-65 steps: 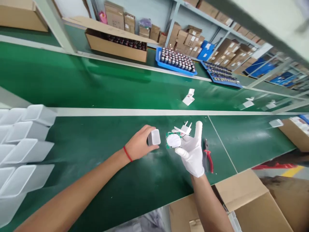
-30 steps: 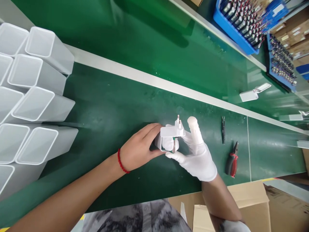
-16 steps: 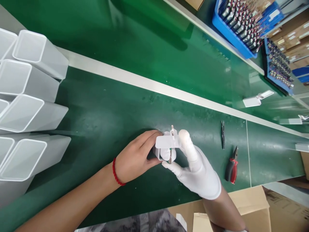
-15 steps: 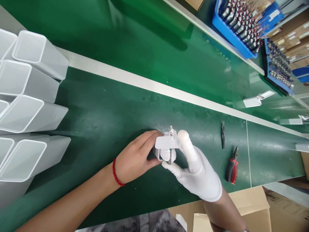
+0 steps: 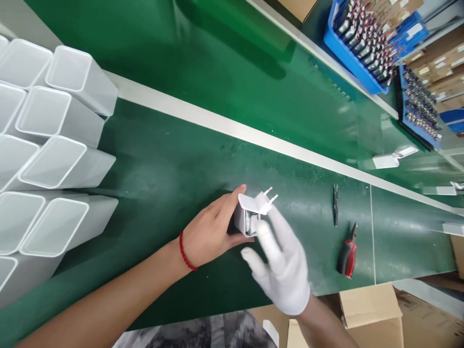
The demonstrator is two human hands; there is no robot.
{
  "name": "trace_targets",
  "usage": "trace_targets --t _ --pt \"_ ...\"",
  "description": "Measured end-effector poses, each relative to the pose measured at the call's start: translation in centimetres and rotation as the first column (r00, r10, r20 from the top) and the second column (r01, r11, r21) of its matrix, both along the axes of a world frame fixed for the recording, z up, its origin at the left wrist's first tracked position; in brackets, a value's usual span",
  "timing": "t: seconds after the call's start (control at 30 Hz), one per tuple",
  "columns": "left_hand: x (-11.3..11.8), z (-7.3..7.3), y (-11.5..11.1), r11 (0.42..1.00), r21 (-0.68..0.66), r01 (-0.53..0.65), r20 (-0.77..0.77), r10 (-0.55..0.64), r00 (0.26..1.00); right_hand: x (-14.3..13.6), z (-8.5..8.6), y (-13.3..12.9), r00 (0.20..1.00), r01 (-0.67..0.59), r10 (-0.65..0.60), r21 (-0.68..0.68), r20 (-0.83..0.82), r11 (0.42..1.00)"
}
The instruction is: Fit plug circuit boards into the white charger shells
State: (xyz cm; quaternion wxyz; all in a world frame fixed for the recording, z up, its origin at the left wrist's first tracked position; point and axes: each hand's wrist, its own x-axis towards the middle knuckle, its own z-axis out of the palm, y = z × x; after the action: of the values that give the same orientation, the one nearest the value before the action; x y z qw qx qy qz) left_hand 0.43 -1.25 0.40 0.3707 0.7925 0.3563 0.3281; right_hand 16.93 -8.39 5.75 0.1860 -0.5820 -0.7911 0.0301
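Observation:
A small white plastic housing point(image 5: 242, 220) is held in my bare left hand point(image 5: 212, 227), between the thumb below and fingers on its far side. Its end facing right is uncovered, with green and white parts visible inside. A white plug piece point(image 5: 258, 202) with two metal pins sits tilted across the top of that end. My right hand point(image 5: 279, 261), in a white glove, is at the housing's right side with its fingers apart. One gloved fingertip is at the opening; another finger is partly behind the plug piece.
White rectangular tubes point(image 5: 68, 227) are stacked at the left. Black tweezers point(image 5: 335, 205) and red-black pliers point(image 5: 348, 256) lie at the right. A white part point(image 5: 386, 161) lies beyond the pale strip point(image 5: 217, 124). Blue tray point(image 5: 353, 60) is at the back; cardboard box point(image 5: 371, 305) is at the near edge.
My gloved fingers have drawn back from inside the housing and spread. The plug piece has tilted, its two pins now pointing up and right. The view has shifted slightly left.

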Motion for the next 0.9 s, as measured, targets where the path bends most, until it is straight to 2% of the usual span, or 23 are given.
trace_targets --t 0.07,0.23,0.37,0.5,0.7,0.8,0.87,0.9 --pt "0.0 0.0 0.0 1.0 0.006 0.017 -0.005 -0.016 1.0 -0.8 -0.8 -0.5 0.999 0.021 -0.021 -0.005 0.04 1.0" --pt "0.2 0.0 0.0 0.989 0.144 0.037 -0.045 -0.031 0.999 -2.4 -2.6 -0.1 0.985 0.122 -0.138 0.154 0.101 0.98" --pt "0.6 -0.2 -0.1 0.98 0.197 0.006 -0.105 0.015 0.994 -2.6 -3.9 0.3 0.994 0.096 -0.105 0.176 0.04 0.98" --pt "0.8 -0.3 0.0 0.982 0.188 0.022 -0.126 0.002 0.992 -2.5 -4.7 0.6 0.997 0.071 -0.074 0.195 0.009 0.978" --pt "-0.8 0.0 0.6 0.975 0.195 0.102 -0.121 -0.08 0.989 -1.7 -4.1 1.5 0.998 0.02 -0.033 0.22 0.057 0.975" --pt "-1.8 0.1 0.9 0.983 0.151 0.107 -0.127 -0.088 0.988 -1.1 -3.3 1.3 0.991 0.117 -0.129 0.213 0.046 0.97" --pt "-2.1 0.1 1.0 0.986 0.123 0.115 -0.134 -0.098 0.986 -0.6 -3.2 1.0 0.98 0.192 -0.199 0.229 0.006 0.954" --pt "-2.2 0.0 1.1 0.986 0.118 0.118 -0.132 -0.102 0.986 -0.5 -3.4 1.0 0.981 0.189 -0.196 0.26 0.001 0.947"
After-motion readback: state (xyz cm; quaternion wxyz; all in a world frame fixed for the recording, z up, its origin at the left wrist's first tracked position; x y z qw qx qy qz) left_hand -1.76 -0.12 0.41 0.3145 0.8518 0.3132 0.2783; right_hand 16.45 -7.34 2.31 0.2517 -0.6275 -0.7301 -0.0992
